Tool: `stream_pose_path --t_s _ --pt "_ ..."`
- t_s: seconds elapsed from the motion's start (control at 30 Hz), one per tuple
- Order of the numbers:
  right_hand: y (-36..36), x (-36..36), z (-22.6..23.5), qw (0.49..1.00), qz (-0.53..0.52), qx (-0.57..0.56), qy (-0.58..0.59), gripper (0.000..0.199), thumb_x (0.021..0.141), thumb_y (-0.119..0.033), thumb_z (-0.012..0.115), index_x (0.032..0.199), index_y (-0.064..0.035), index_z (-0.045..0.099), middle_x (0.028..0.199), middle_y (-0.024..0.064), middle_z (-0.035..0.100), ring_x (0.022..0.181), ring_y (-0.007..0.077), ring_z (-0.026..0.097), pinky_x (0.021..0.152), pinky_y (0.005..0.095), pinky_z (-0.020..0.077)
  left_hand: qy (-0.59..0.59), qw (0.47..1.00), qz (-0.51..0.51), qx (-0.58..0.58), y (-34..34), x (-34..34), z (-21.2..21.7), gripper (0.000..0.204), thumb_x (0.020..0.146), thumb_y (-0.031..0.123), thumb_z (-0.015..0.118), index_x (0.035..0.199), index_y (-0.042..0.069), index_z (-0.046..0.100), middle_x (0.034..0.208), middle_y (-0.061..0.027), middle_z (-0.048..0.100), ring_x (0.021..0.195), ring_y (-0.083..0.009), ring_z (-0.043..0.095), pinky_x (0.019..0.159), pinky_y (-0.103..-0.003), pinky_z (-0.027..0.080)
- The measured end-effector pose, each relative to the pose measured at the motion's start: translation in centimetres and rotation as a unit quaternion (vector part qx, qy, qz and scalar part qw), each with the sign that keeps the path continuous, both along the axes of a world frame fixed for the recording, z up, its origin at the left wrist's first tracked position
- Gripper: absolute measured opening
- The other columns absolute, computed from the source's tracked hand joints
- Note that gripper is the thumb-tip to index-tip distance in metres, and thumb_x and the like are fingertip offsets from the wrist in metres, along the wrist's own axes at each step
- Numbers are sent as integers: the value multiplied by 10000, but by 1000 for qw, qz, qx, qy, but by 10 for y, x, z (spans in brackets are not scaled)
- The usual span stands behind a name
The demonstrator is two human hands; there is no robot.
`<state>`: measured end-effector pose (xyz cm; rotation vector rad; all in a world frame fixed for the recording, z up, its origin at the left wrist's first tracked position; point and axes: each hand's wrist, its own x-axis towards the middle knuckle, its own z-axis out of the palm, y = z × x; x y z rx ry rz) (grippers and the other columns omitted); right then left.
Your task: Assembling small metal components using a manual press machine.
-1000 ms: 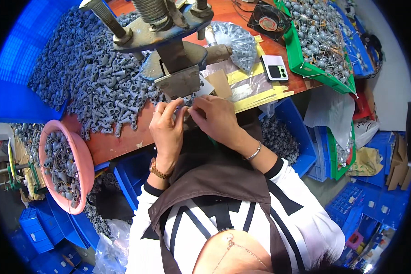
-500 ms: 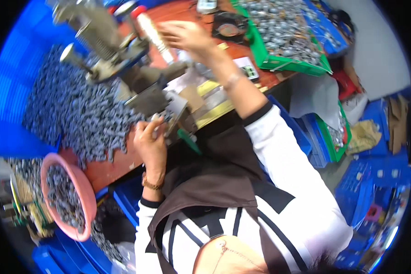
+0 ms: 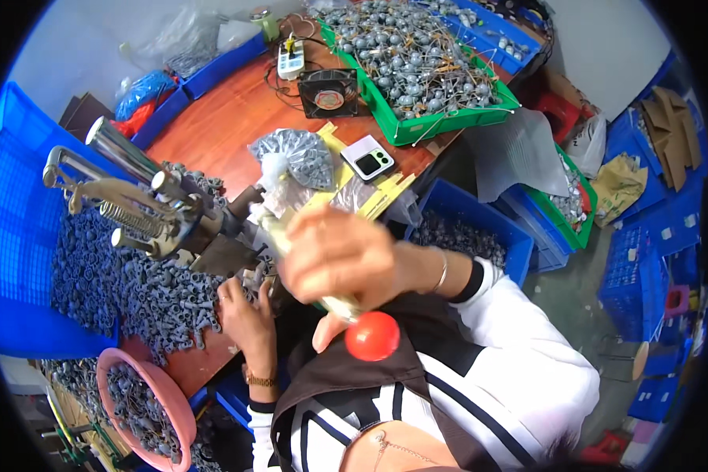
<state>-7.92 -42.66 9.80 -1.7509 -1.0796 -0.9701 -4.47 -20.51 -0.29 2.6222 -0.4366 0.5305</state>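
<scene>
My right hand (image 3: pixel 342 263) is closed around the long lever of a hand press (image 3: pixel 157 208). The lever's red ball knob (image 3: pixel 372 336) sticks out just below my fingers, close to my chest. My left hand (image 3: pixel 244 315) rests at the foot of the press with its fingers curled on a small grey part (image 3: pixel 258 277) under the press head. A heap of the same grey parts (image 3: pixel 134 291) lies just left of that hand on the wooden bench (image 3: pixel 228 118).
A pink bowl (image 3: pixel 177 409) of grey parts sits at the lower left. At the back, a green tray (image 3: pixel 425 126) holds round metal pieces with wires. A small fan (image 3: pixel 329 92), a phone (image 3: pixel 367 160), a blue basket (image 3: pixel 16 236) and blue crates (image 3: pixel 464 220) surround the bench.
My right hand left the press base, reached up to the lever, and has swung it down toward my chest. My left hand stayed at the press base.
</scene>
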Motion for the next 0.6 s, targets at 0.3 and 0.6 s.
stream_pose_path --t_s 0.3,0.6 --pt "-289 146 -10 620 -680 -313 235 226 781 -221 627 957 -91 681 912 171 674 858 346 652 754 429 524 386 734 -197 -524 21 -60 31 303 983 215 462 873 -23 614 503 -18 472 442 -78 379 443 -233 271" --pt "-415 155 30 821 -531 106 180 280 906 -355 573 889 -113 714 686 -43 638 543 60 533 497 232 400 -32 628 -90 -773 191 -49 76 226 974 249 485 970 44 578 803 -22 581 698 -117 524 622 -241 455"
